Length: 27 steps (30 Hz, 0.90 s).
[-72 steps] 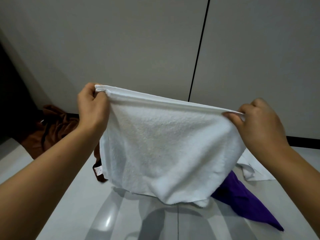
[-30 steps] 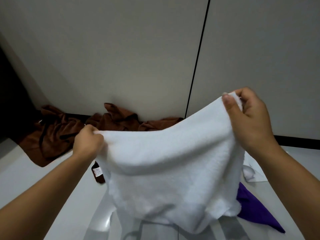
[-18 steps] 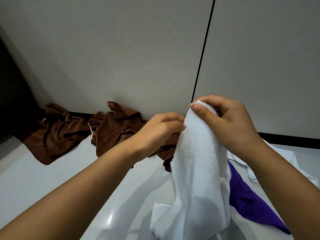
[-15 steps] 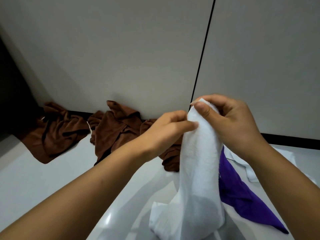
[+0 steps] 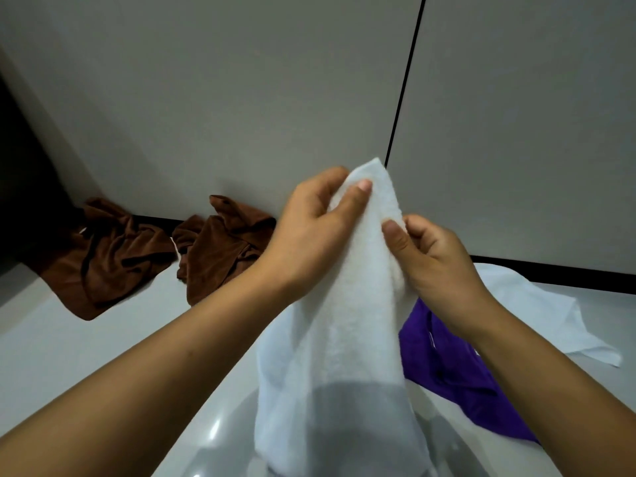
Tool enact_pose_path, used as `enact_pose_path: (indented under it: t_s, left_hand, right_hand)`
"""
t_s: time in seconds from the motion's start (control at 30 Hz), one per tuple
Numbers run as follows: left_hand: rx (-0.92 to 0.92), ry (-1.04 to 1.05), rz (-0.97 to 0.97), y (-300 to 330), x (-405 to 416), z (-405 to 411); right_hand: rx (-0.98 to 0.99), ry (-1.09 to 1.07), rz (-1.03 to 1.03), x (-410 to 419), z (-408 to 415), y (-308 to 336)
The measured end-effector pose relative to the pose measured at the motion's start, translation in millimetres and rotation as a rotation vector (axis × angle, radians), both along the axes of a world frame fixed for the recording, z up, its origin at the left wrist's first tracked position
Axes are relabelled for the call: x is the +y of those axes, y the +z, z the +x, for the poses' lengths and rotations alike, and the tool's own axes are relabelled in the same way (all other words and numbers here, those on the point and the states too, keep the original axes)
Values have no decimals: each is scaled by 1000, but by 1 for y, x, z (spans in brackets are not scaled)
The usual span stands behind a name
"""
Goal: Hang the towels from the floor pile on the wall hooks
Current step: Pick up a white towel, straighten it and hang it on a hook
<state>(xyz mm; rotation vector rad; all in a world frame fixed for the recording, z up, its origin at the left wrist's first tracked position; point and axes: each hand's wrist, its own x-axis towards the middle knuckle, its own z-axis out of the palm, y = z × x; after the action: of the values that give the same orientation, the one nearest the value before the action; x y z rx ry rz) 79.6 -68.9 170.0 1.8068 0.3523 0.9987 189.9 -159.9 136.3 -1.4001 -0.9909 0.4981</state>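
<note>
Left hand [image 5: 311,225] grips the white towel [image 5: 347,325] near its bunched top, fingers curled round it; right hand [image 5: 433,259] pinches its right edge (thumb in front); the rest hangs.

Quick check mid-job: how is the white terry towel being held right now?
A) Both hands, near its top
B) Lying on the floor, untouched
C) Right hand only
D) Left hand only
A: the left hand pinches the white terry towel near its gathered top, and the right hand grips it just below on the other side.
</note>
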Motion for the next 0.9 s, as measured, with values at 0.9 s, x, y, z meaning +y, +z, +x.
enact_pose_path:
  t_s: [0.9]
  left_hand:
    - [-63,791,-308,-39,105,-51]
  right_hand:
    - [-351,-303,-370,-44,74,-39]
